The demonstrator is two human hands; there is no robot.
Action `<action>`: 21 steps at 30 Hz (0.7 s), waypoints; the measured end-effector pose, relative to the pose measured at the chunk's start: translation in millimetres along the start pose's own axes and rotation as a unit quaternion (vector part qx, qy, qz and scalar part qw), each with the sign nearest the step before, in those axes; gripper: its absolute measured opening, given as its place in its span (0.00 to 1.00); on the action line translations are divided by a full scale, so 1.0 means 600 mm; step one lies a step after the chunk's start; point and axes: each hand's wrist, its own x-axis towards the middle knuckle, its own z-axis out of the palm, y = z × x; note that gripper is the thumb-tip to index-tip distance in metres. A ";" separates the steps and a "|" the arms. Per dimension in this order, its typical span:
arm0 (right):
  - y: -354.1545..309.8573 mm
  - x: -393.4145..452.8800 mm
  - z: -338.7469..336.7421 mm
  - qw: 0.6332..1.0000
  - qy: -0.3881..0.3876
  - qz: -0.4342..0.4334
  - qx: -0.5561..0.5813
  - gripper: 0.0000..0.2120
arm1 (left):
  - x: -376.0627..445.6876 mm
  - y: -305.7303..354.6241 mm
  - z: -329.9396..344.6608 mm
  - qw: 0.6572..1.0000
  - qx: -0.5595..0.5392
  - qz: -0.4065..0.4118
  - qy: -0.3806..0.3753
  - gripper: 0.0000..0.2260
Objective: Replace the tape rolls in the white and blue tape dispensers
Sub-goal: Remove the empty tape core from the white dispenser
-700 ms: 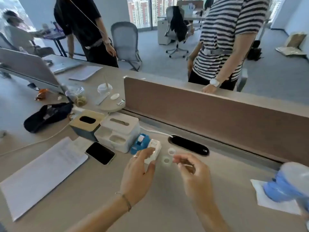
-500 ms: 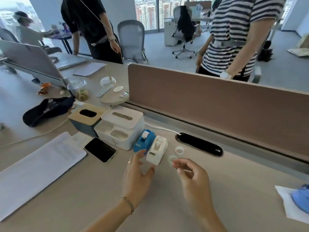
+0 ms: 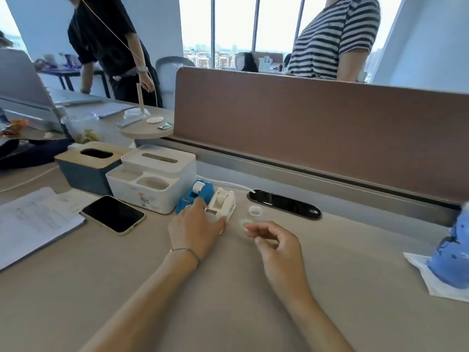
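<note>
The white tape dispenser stands on the desk beside the blue tape dispenser, which carries a small white roll on top. My left hand is shut on the white dispenser's front end, thumb on its right side and fingers between the two dispensers. A clear tape roll lies flat on the desk just right of the white dispenser. A white ring-shaped core lies behind it. My right hand hovers with curled fingers, its index tip at the clear roll's near edge and the thumb apart.
A white organiser box and a grey-blue tissue box stand left of the dispensers. A phone and papers lie at the left. A black cable slot, the brown divider, a blue object on a tissue. Two people stand beyond.
The view has tilted up and drawn closer. My left hand has closed round the white dispenser's front. My right fingers have stayed by the clear roll.
</note>
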 end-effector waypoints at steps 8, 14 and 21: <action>-0.029 -0.058 0.014 0.996 -0.022 -0.034 -0.081 0.16 | 0.026 -0.023 -0.039 0.993 -0.092 0.051 -0.052 0.15; -0.053 -0.037 -0.015 0.992 -0.004 -0.067 -0.105 0.15 | 0.034 -0.016 -0.092 0.981 -0.110 0.133 -0.092 0.16; -0.059 -0.019 -0.092 0.964 -0.002 -0.130 -0.230 0.16 | -0.038 0.035 -0.101 0.947 -0.153 0.213 -0.184 0.17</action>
